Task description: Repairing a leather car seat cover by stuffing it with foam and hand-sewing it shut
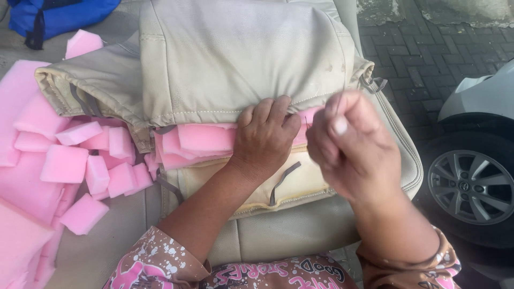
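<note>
**Hand Positions at the Open Edge of a Beige Seat Cover**

The left hand point(265, 136) is resting palm down at the centre of the view, with its fingers curled and pressing on the stitched lower edge of the beige seat cover point(225, 64). It is not closed around anything; the fingertips are lying on the seam where the cover is meeting the pink foam padding point(203, 140).

The right hand point(350, 147) is sitting just beside the left, at 3 o'clock from it. It is closed into a loose fist, with thumb and forefinger pinched together at the top. A thin pale strand appears to be rising from the pinch, but it is blurred, so what the hand is gripping cannot be told for certain.

The seat cover is lying across the upper middle of the view, draped over a beige car seat point(300, 230). The foam padding is protruding from beneath its edge, at 9 o'clock from the left hand.

Loose pink foam blocks point(80, 171) are lying piled at 9 o'clock, well apart from both hands. A blue bag point(59, 16) is sitting at 11 o'clock. A car wheel point(471, 184) is standing at 3 o'clock on brick paving point(423, 59).
</note>
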